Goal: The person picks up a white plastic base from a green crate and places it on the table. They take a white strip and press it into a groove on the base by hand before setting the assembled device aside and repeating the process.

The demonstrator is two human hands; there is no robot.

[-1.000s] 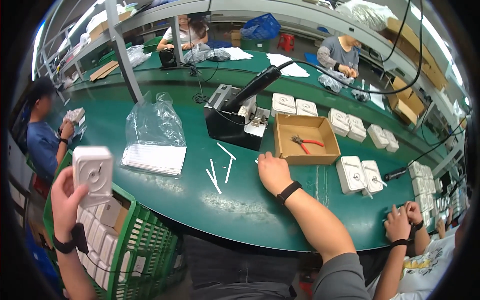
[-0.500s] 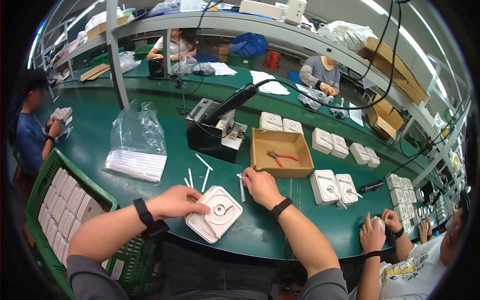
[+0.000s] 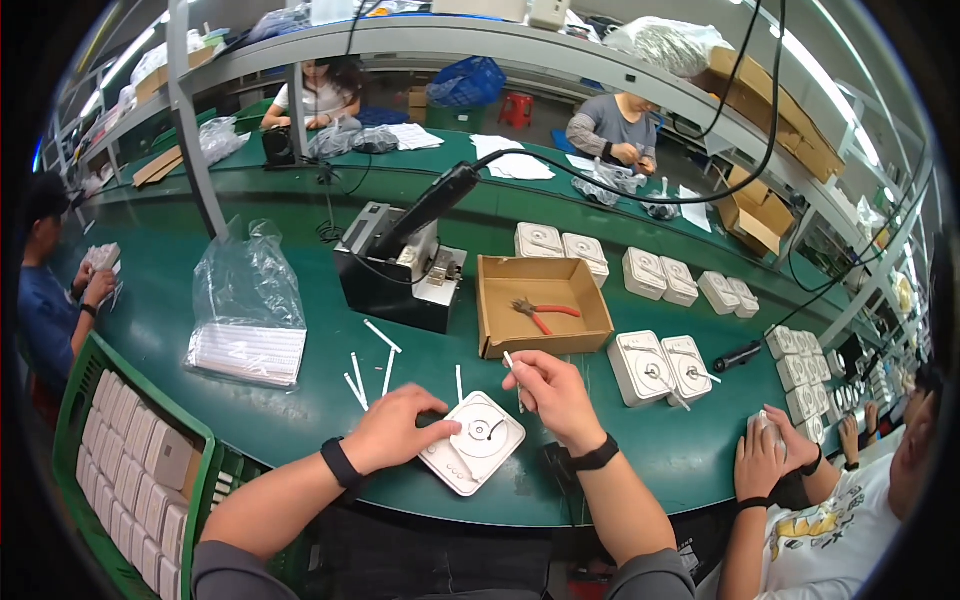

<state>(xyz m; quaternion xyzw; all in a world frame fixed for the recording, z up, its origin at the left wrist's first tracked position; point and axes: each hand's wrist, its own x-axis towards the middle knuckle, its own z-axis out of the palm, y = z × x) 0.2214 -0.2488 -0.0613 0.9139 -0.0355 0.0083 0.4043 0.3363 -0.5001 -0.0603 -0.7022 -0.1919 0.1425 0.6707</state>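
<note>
A square white plastic casing (image 3: 490, 455) with rounded corners, a round recess and a short dark wire at its middle lies tilted near the table's front edge. My left hand (image 3: 400, 430) grips its upper left side, thumb on the top face. Beyond its right corner, my right hand (image 3: 558, 398) is closed on a thin white strip (image 3: 509, 362), pinched between thumb and fingers and held upright. Another white strip (image 3: 459, 383) lies behind the casing. Several more loose strips (image 3: 388, 370) are scattered to the left of it.
A black soldering machine (image 3: 395, 265) stands behind, beside a cardboard box (image 3: 500, 340) holding red-handled cutters (image 3: 540, 308). White casings (image 3: 640, 370) stand at right. A bag of strips (image 3: 245, 355) and a green crate (image 3: 195, 480) are left. A co-worker's hands (image 3: 765, 455) work at right.
My right hand has picked up a white strip and drawn it toward the casing. My left hand has shifted along the casing's edge, and the view has moved slightly.
</note>
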